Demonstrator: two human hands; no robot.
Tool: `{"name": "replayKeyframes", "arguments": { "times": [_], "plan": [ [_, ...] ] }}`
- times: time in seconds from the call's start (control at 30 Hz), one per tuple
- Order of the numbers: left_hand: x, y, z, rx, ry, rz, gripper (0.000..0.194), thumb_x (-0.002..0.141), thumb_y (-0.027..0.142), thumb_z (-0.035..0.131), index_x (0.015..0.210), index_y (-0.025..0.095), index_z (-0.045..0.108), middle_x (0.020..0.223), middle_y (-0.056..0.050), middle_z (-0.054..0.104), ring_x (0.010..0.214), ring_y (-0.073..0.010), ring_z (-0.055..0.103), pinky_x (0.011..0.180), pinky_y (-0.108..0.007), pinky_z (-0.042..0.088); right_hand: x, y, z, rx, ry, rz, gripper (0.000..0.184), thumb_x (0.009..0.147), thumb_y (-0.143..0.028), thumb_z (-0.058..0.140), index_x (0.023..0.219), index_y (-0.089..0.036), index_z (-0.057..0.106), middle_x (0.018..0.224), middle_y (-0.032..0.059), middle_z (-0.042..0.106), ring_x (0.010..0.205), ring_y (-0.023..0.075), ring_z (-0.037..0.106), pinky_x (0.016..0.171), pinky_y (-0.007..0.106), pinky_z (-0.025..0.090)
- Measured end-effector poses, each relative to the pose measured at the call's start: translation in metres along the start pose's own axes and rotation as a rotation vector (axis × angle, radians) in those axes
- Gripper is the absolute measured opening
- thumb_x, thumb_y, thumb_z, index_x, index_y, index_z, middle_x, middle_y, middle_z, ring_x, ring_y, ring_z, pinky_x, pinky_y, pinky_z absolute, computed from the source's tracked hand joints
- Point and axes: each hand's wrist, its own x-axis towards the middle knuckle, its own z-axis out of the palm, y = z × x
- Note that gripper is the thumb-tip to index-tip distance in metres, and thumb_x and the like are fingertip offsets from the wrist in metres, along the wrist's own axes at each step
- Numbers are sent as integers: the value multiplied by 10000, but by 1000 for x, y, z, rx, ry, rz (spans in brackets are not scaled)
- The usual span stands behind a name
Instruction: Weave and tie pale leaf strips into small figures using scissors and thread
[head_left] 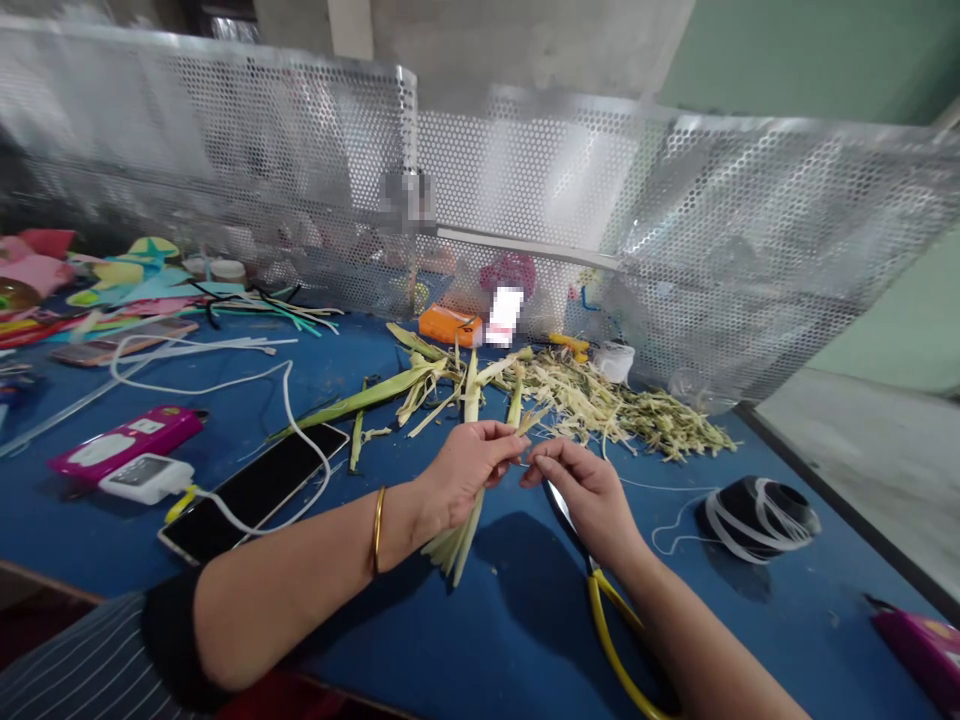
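Note:
My left hand (pixel 465 475) is closed around a bundle of pale green leaf strips (pixel 454 540) whose cut ends hang below the palm. My right hand (pixel 585 490) is just to its right, fingers pinched at the top of the bundle, apparently on a thin white thread (pixel 652 487) that runs off toward a dark spool (pixel 757 515). Yellow-handled scissors (pixel 611 620) lie on the blue table (pixel 487 640) under my right wrist. A gold bangle sits on my left wrist.
A heap of leaf strips and shreds (pixel 600 405) lies beyond my hands. A black phone (pixel 251 490) on a white cable, a white power bank (pixel 146 477) and a pink device (pixel 124 440) sit at left. An orange box (pixel 450 325) and perforated metal screen (pixel 675 220) stand behind.

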Motion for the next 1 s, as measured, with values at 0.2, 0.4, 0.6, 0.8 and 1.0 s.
{"name": "replayKeyframes", "arguments": {
  "times": [0.2,0.4,0.6,0.8,1.0],
  "plan": [
    [2,2,-5,64,7,82,185,722,299,689,686,153,583,672,-14,607,495,-62,434,436,-225,257,1,-8,-11,-218,-125,31,218,879,-392,546,760,-222,610,647,-1,642,617,166,606,626,288,466],
    [7,3,-11,117,22,176,203,703,319,724,692,178,578,588,13,533,520,-79,455,443,-225,307,-41,-24,-40,-896,-175,69,126,846,-358,556,877,-244,602,769,29,644,629,198,588,563,300,385],
    [5,10,-8,74,15,114,216,692,309,724,740,179,558,757,-54,654,578,-127,602,480,-271,416,-113,11,-56,-1265,-13,117,206,806,-363,534,933,-224,618,818,94,649,692,263,643,579,339,438],
    [6,8,-7,60,-14,135,200,699,245,710,800,166,558,798,-94,703,666,-177,682,623,-317,518,-122,23,-57,-1204,-20,172,549,712,-227,505,1257,-178,548,971,137,691,789,291,678,659,365,503],
    [6,7,-7,85,-22,163,248,673,224,733,861,145,593,785,-88,711,702,-183,693,696,-330,529,-117,15,-56,-741,118,379,556,670,-263,592,1225,-231,596,823,72,721,624,245,664,552,325,499]
  ]
}}
